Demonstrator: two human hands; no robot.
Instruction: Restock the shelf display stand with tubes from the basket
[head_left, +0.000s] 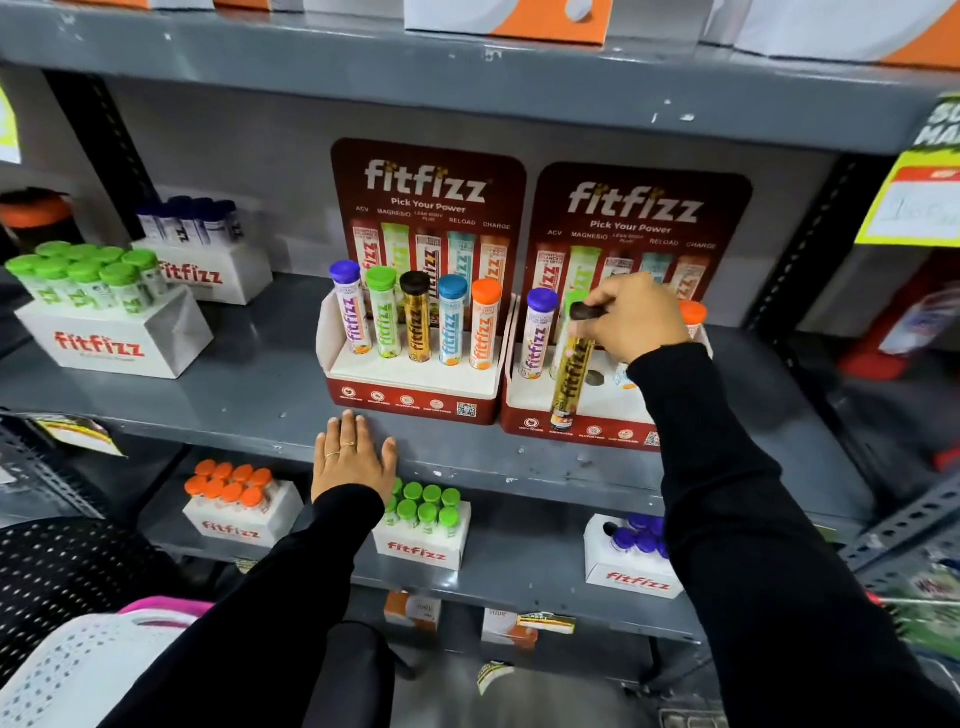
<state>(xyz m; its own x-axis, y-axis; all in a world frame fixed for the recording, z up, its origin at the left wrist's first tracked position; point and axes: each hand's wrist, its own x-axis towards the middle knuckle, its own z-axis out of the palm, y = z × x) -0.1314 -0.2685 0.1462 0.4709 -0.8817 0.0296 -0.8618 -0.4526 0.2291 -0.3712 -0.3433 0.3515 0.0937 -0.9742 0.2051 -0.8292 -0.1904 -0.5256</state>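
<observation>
Two red fitfizz display stands sit side by side on the grey middle shelf (234, 400). The left stand (410, 402) holds a full row of tubes with purple, green, brown, blue and orange caps. My right hand (634, 317) grips the brown cap of a gold tube (570, 376), which leans over the front of the right stand (566, 428). An empty round hole (595, 378) shows just behind that tube. In the right stand a purple-capped tube (537, 332) stands at the left, and an orange cap (693, 313) peeks out past my hand. My left hand (353, 457) lies flat on the shelf edge.
White fitfizz boxes of green-capped tubes (104, 312) and dark-capped tubes (202, 249) stand at the shelf's left. The shelf below carries boxes of orange (239, 504), green (423, 525) and purple (631, 556) tubes. A white perforated basket (78, 670) sits at bottom left.
</observation>
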